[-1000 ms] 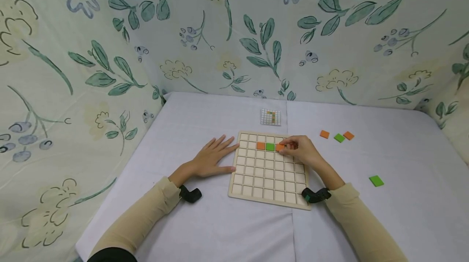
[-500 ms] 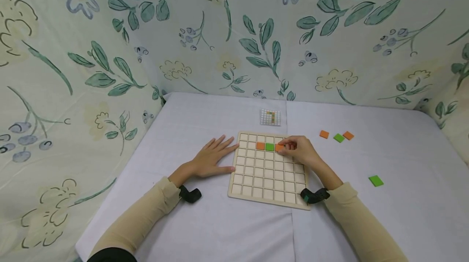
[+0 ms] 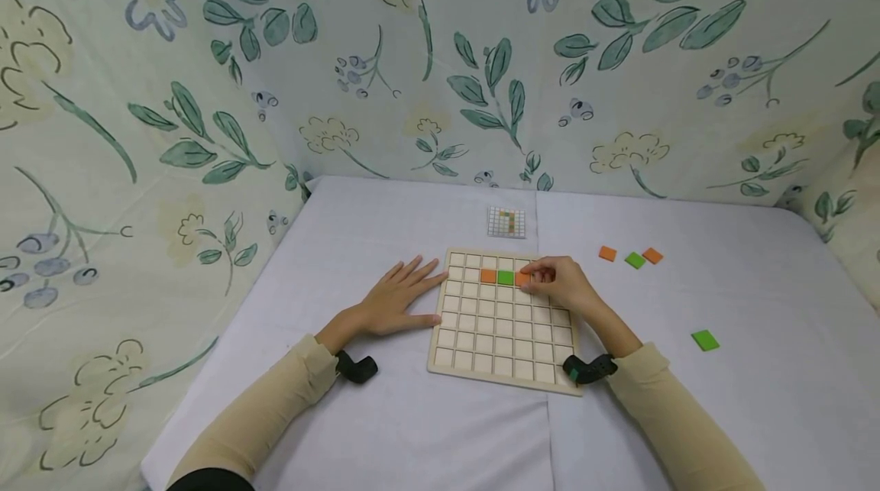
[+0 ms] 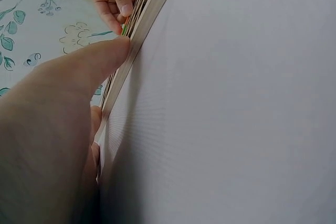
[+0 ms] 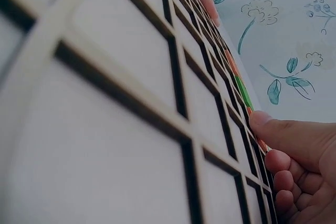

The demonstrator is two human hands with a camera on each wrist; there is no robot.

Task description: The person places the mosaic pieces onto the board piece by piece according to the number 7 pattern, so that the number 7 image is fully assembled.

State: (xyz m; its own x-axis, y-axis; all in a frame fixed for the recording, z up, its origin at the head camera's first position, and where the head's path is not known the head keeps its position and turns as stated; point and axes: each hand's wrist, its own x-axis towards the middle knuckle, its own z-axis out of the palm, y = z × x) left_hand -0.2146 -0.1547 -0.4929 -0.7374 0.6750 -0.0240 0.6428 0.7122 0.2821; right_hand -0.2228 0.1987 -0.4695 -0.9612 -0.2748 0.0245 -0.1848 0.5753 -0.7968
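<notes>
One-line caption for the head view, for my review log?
Right hand presses an orange tile into the wooden grid board beside green and orange tiles; left hand steadies the board's edge.

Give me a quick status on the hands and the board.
Left hand flat, touching the board edge. Right hand pressing an orange tile into the grid, beside green tile. Nothing in the way.
</notes>
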